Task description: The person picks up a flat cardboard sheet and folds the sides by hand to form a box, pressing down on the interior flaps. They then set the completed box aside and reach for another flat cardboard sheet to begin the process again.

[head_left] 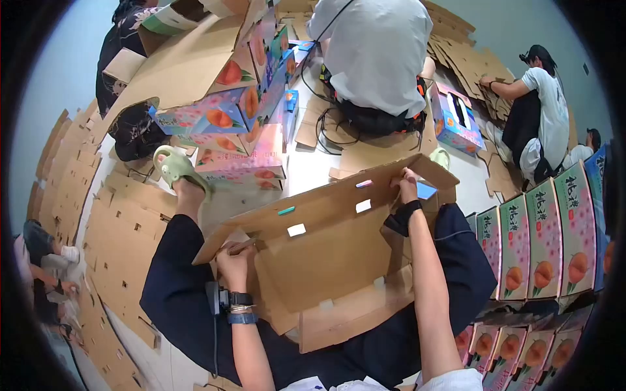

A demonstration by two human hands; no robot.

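A partly folded cardboard box (pixel 326 254) lies across my lap, its plain brown inside facing me. Slots show in its far wall, and light comes through two of them. My left hand (pixel 233 262) is closed around the cardboard at the box's left corner, where the flaps meet. At the far right corner, my right hand (pixel 408 185) pinches the upper edge of the wall beside a raised end flap (pixel 430 171). The near flap (pixel 355 313) leans over my thighs. Some of my fingertips are hidden behind the cardboard.
Printed peach boxes (pixel 241 153) are stacked ahead on the left. More stand in a row (pixel 544 234) on my right. Flat cardboard sheets (pixel 124 234) cover the floor at left. A person in a white shirt (pixel 372 52) sits ahead; another (pixel 544 111) handles cardboard at right.
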